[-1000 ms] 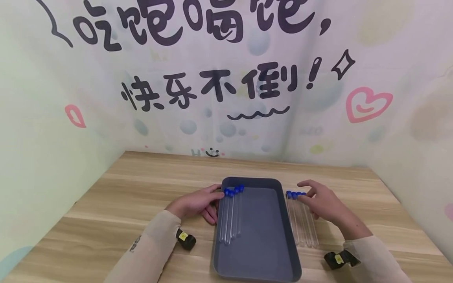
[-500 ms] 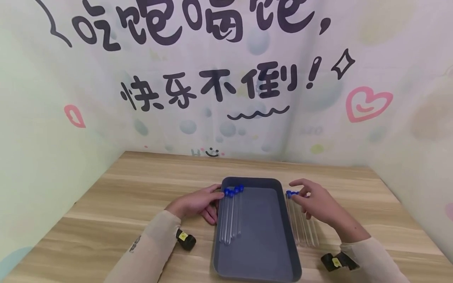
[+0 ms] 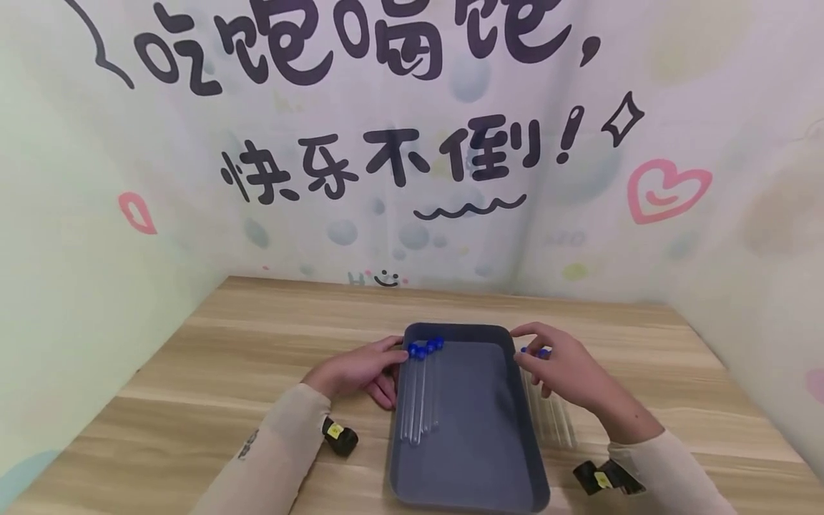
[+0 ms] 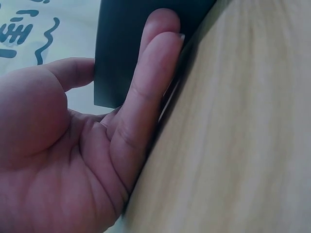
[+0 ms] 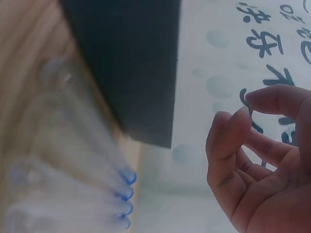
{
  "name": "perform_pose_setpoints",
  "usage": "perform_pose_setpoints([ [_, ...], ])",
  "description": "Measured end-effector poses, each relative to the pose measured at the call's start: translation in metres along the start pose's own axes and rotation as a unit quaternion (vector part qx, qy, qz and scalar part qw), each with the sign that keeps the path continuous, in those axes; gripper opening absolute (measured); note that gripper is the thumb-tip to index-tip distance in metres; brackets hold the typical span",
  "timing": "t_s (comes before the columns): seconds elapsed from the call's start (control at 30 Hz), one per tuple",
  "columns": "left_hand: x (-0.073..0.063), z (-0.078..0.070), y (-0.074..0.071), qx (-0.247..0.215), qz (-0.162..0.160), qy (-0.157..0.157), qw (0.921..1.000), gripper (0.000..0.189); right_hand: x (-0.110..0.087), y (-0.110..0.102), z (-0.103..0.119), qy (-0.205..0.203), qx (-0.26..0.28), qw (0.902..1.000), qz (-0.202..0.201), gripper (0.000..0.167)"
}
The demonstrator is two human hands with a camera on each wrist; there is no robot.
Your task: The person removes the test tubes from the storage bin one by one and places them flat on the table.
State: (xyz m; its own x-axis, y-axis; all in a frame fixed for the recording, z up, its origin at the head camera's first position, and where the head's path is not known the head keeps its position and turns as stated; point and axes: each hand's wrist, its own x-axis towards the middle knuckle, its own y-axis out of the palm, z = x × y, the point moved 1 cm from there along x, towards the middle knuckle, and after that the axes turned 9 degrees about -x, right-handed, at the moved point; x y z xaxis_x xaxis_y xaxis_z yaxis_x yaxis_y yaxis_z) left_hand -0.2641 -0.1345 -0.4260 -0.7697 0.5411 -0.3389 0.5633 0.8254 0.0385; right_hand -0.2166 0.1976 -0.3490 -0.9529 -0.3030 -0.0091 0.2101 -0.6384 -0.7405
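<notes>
My left hand [image 3: 355,368] grips the left wall of a dark grey rectangular tray [image 3: 470,450]. In the left wrist view, its thumb goes over the rim while straight fingers lie along the outer wall. Several clear test tubes with blue caps [image 3: 421,400] lie side by side in the tray's left part, caps at the far end. My right hand [image 3: 569,368] hovers by the tray's right rim, fingers bent, thumb and index apart, holding nothing. Below it, more blue-capped test tubes [image 3: 558,425] lie on the table, partly hidden by the hand; they look blurred in the right wrist view.
The wood-grain table [image 3: 270,322] runs back to a white printed cloth [image 3: 322,236] with black lettering. Pale walls stand at left and right. A black wrist camera [image 3: 339,436] hangs at the left sleeve, another wrist camera [image 3: 601,478] at the right.
My right hand has moved left over the loose test tubes, up to the tray's right rim. The left hand and tray have stayed in place.
</notes>
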Motion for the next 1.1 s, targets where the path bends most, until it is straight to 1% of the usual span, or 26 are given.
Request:
perform_pose_setpoints([
  [0.23,0.001,-0.001,0.000,-0.001,0.002,0.005,1.0000,0.054,0.009,0.005,0.023,-0.011,-0.011,0.9999,0.006,0.040],
  [0.43,0.000,0.000,0.000,-0.004,0.004,0.000,1.0000,0.054,0.018,0.015,0.036,-0.030,0.000,0.9993,0.023,0.040],
  [0.63,0.000,-0.001,0.000,-0.003,0.003,0.002,1.0000,0.054,0.026,0.025,0.046,-0.026,0.021,0.9987,0.040,0.039],
  [0.83,0.000,-0.001,-0.001,-0.005,0.009,0.003,0.9999,0.057,0.035,0.036,0.057,-0.020,0.025,0.9983,0.048,0.038],
  [1.1,0.002,0.000,-0.003,-0.004,0.014,0.002,0.9999,0.057,0.046,0.049,0.068,-0.026,0.033,0.9980,0.047,0.040],
])
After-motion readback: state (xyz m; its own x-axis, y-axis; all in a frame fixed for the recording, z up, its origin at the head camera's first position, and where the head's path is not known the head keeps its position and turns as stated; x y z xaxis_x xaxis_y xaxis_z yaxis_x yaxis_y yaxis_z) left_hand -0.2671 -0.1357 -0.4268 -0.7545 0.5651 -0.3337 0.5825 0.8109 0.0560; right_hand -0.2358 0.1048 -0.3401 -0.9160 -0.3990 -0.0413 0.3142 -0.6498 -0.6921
